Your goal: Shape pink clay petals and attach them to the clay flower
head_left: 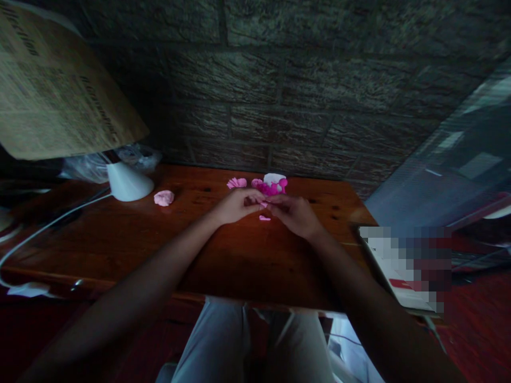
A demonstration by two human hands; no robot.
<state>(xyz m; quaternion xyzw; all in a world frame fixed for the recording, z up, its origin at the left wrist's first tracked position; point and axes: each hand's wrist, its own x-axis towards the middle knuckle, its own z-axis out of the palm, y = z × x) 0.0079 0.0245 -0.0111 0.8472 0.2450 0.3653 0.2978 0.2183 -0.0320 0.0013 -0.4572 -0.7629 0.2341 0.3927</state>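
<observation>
My left hand (236, 206) and my right hand (296, 213) meet over the wooden table, fingertips closed around a small piece of pink clay (264, 204). A short light-pink strip (264, 218) lies on the wood just below them. Right behind my fingers are bright magenta pieces (275, 188), partly hidden by the hands, and a white piece (274, 178). To their left sits a ridged light-pink piece (237, 183). Farther left, apart from the rest, rests a pale pink lump (164, 198).
A lamp with a white base (130, 182) and a printed paper shade (67, 90) stands at the left, its white cable (48, 223) running over the table edge. Clear plastic (90, 167) lies behind it. A brick wall (303, 90) borders the back. A flat, partly blurred item (383, 255) overhangs the right edge.
</observation>
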